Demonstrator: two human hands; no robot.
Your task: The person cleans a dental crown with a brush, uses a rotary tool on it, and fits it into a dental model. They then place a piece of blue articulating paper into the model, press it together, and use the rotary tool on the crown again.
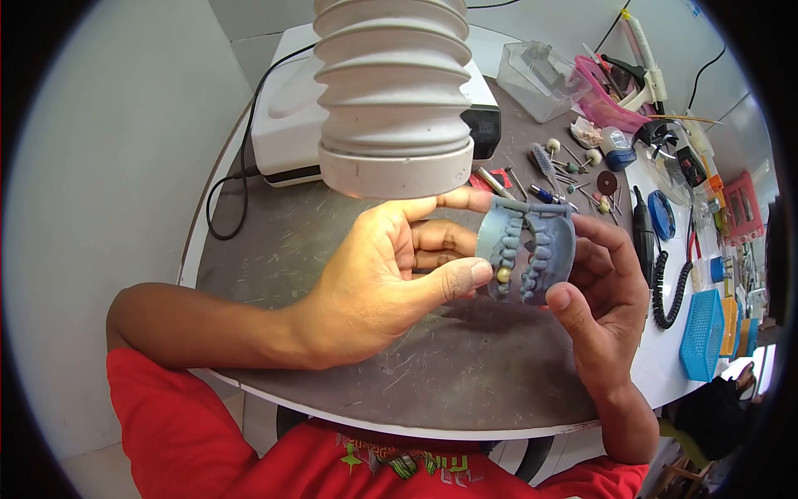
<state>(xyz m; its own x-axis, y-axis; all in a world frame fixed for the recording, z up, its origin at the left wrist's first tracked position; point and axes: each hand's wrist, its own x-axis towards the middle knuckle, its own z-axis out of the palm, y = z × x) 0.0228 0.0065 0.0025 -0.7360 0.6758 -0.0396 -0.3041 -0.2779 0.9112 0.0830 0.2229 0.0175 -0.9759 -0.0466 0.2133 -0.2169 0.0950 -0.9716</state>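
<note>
A blue-grey dental model (550,249), with two facing rows of teeth joined by a bar along the top, is held up above the table. One tooth is a yellowish crown (504,274) in the left row. My left hand (399,270) grips the model's left half, the thumb tip beside the crown and a finger at the upper edge. Around the right half curls my right hand (600,291), its thumb on the lower edge and its fingers behind. The model partly hides the fingers of both hands.
A ribbed white suction hose (395,100) hangs over the table in front of a white machine (287,125). Several rotary burs and polishing tips (582,179) lie at the back right. Beyond are a pink basket (611,104), a coiled black cord (665,291) and a blue basket (702,333).
</note>
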